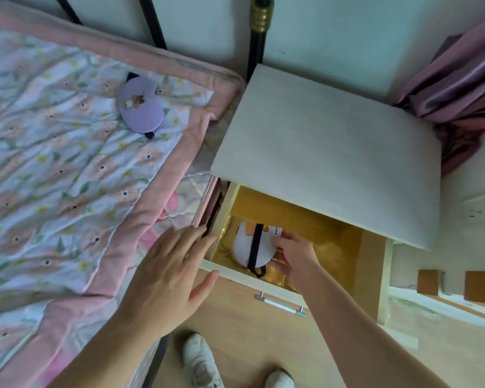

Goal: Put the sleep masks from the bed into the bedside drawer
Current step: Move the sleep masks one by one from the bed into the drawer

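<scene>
Right hand [297,254] fingers pinching white mask [249,245], inside open drawer [373,264]

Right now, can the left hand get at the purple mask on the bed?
Probably yes. The left hand is open and holds nothing, hovering at the drawer's corner. The purple mask lies uncovered on the quilt, with nothing between them. It would need a long forward stretch.

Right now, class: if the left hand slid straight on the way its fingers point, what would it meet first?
Most likely the open drawer's left front corner: the left hand is open, fingers aimed right and away, fingertips at that rim. Depth is unclear, so it may pass just above.
</scene>
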